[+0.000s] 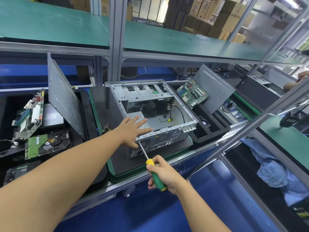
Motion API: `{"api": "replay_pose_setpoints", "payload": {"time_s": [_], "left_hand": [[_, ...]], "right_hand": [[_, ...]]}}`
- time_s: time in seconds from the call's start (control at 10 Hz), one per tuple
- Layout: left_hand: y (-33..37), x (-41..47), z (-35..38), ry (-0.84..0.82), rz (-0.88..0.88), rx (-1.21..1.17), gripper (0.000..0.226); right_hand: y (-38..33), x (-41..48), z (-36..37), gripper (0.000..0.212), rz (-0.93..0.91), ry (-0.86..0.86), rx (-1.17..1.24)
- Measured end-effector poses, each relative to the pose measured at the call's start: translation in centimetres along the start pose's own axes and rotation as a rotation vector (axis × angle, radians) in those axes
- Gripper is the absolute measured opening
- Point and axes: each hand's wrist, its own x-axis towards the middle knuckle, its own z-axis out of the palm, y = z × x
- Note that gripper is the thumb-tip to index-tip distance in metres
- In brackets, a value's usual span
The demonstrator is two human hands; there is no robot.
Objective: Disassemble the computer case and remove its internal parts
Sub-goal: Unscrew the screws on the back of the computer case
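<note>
bright, even, from overhead; soft shadows inside the computer case (164,136). pale glare across the clear panel (275,30) at upper right. strong wide-angle bowing of the frame rails (50,48) near the edges. sharp mid-frame, softer at the far cardboard boxes (229,15).

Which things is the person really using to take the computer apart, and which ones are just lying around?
In the job: computer case, steadied by the left hand; screwdriver, gripped by the right hand; power supply inside the case.
Just lying about: pliers, hard drive, motherboard on the right, leaning side panel, blue cloth.
</note>
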Motion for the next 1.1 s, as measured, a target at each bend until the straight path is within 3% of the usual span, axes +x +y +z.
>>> {"api": "replay_pose_setpoints", "payload": {"time_s": [0.2, 0.4, 0.7, 1.1], "left_hand": [[0.01, -0.02, -0.13, -0.004, -0.001, -0.005, 0.099], [-0.04, 0.01, -0.12, -0.008, -0.001, -0.014, 0.099], [0.15, -0.19, -0.35, -0.016, -0.005, -0.010, 0.096], [0.28, -0.42, -0.80, -0.027, -0.002, -0.006, 0.095]], "right_hand": [[-0.41, 0.01, -0.18, 0.028, 0.069, 0.042, 0.007], [-0.93, 0.05, -0.32, 0.036, 0.168, -0.027, 0.066], [-0.36, -0.20, -0.61, 0.011, 0.032, 0.004, 0.069], [-0.20, -0.28, -0.64, 0.026, 0.018, 0.043, -0.006]]}}
